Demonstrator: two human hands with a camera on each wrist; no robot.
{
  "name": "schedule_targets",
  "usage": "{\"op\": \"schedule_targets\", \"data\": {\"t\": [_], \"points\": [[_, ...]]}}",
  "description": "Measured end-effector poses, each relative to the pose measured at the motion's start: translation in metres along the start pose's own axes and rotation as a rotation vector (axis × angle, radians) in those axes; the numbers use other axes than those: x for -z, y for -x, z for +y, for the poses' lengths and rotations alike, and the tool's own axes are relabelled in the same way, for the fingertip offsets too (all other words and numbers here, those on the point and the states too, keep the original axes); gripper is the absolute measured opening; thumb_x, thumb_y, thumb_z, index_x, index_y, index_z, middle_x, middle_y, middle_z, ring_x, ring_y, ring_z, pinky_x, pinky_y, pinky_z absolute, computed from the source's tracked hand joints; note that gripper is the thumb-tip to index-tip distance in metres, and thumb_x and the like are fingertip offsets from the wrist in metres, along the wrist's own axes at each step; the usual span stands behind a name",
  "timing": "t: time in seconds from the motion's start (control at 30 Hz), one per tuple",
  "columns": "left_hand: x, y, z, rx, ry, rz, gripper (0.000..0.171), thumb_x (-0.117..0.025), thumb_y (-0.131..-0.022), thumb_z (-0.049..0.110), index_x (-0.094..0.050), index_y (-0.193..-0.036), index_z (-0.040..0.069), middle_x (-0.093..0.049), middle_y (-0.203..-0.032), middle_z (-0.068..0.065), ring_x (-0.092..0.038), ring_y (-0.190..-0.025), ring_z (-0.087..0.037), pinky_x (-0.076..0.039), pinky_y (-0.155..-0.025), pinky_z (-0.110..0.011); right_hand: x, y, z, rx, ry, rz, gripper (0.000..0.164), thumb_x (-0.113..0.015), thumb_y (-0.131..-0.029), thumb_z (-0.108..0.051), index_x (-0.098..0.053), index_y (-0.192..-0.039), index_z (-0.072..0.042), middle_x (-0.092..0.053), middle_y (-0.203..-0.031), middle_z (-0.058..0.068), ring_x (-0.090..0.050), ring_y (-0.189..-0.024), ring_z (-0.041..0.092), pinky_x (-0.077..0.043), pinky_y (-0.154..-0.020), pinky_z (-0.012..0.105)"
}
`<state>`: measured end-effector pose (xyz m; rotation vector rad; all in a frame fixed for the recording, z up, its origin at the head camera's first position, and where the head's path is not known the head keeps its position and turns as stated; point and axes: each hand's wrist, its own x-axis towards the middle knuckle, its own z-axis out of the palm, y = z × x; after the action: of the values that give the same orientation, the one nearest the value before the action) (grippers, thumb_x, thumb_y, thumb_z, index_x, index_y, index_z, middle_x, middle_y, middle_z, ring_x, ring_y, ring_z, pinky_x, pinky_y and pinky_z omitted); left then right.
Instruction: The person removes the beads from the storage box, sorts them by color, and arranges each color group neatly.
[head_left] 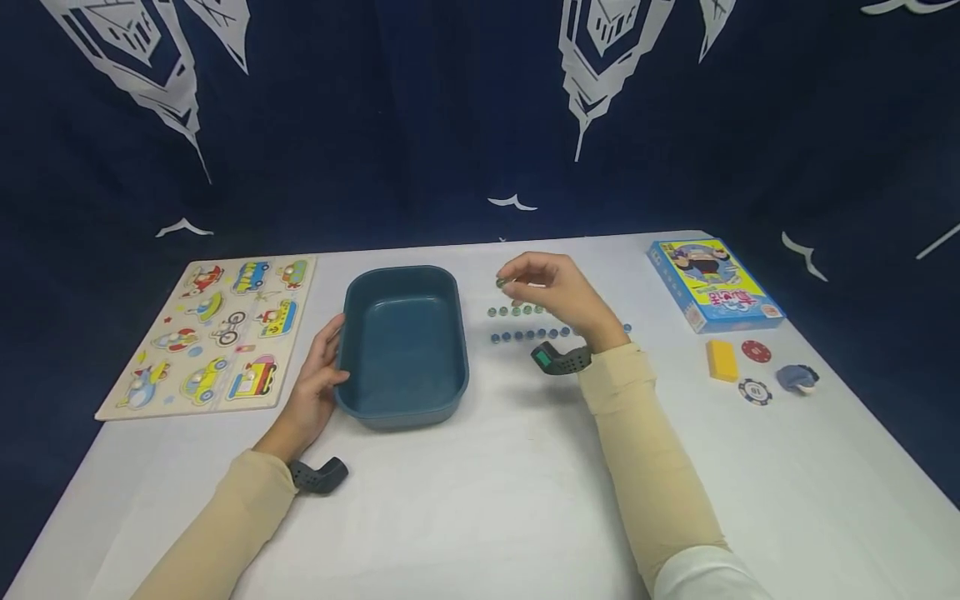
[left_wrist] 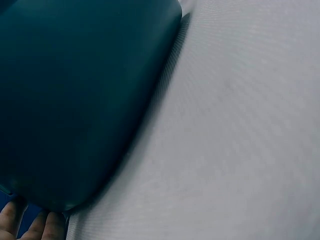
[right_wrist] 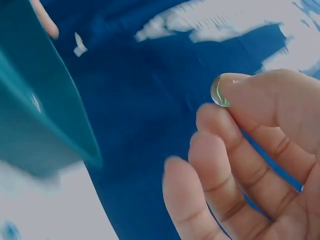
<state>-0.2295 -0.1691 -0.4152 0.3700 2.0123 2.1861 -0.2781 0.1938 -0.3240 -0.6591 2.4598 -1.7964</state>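
Observation:
Between its thumb and index finger my right hand (head_left: 551, 287) pinches a clear glass marble (right_wrist: 217, 93) with a green streak, held above the table. Below it lie a row of green marbles (head_left: 515, 311) and a row of blue marbles (head_left: 529, 335), both partly hidden by the hand and wrist. My left hand (head_left: 315, 387) rests against the left outer wall of a dark teal rectangular bin (head_left: 460, 367), thumb and fingers spread along that side. From above, the bin's inside shows bare. In the left wrist view only a few fingertips (left_wrist: 52, 226) appear, beside the bin.
A wooden picture puzzle board (head_left: 247, 350) lies at the left. On the right are a blue game box (head_left: 716, 283), a yellow block (head_left: 722, 361), a red chip (head_left: 756, 351), a black-and-white chip (head_left: 754, 392) and a small blue-grey object (head_left: 797, 377). A dark curtain (head_left: 450, 125) hangs behind the table.

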Motion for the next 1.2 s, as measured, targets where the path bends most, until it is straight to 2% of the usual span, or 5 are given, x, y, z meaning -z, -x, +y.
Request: {"op": "schedule_targets", "data": {"t": [0.3, 0.47, 0.73, 1.0, 1.2], "points": [[0.002, 0.002, 0.003, 0.008, -0.004, 0.002, 0.088, -0.037, -0.077, 0.0, -0.017, -0.16, 0.021, -0.019, -0.165, -0.001, -0.016, -0.151, -0.023, -0.012, -0.118, -0.056, 0.055, 0.021, 0.043, -0.12, 0.034, 0.357, 0.021, -0.071, -0.092, -0.016, -0.07, -0.108, -0.003, -0.069, -0.098, -0.004, -0.061, -0.084, 0.015, -0.051, -0.069, 0.022], [0.002, 0.004, 0.004, 0.008, -0.013, 0.003, 0.087, -0.037, -0.077, 0.0, -0.016, -0.16, 0.021, -0.018, -0.166, 0.0, -0.016, -0.151, -0.021, -0.013, -0.119, -0.054, 0.073, 0.034, 0.064, -0.269, 0.119, 0.46, 0.029, -0.07, -0.092, -0.028, -0.071, -0.112, -0.007, -0.068, -0.1, -0.007, -0.06, -0.091, 0.011, -0.049, -0.074, 0.021], [0.001, 0.004, 0.005, 0.009, -0.017, -0.003, 0.087, -0.036, -0.077, 0.001, -0.016, -0.16, 0.021, -0.017, -0.166, 0.0, -0.014, -0.152, -0.022, -0.01, -0.119, -0.057, 0.088, 0.05, 0.091, -0.453, 0.218, 0.481, 0.037, -0.067, -0.094, -0.035, -0.068, -0.118, -0.006, -0.065, -0.105, 0.001, -0.056, -0.095, 0.017, -0.044, -0.082, 0.029], [0.0, 0.004, 0.005, 0.008, -0.023, -0.015, 0.088, -0.036, -0.078, 0.001, -0.014, -0.16, 0.021, -0.014, -0.166, 0.001, -0.012, -0.152, -0.022, -0.01, -0.118, -0.058, 0.087, 0.056, 0.104, -0.478, 0.234, 0.478, 0.035, -0.066, -0.095, -0.029, -0.067, -0.12, -0.004, -0.064, -0.119, 0.012, -0.057, -0.103, 0.019, -0.045, -0.09, 0.033], [-0.001, 0.003, 0.004, 0.011, -0.017, -0.015, 0.087, -0.035, -0.078, 0.001, -0.014, -0.16, 0.021, -0.015, -0.166, 0.0, -0.013, -0.152, -0.022, -0.01, -0.118, -0.058, 0.087, 0.056, 0.108, -0.509, 0.298, 0.469, 0.035, -0.068, -0.093, -0.027, -0.069, -0.118, -0.003, -0.064, -0.127, 0.016, -0.056, -0.12, 0.028, -0.041, -0.103, 0.045]]}}
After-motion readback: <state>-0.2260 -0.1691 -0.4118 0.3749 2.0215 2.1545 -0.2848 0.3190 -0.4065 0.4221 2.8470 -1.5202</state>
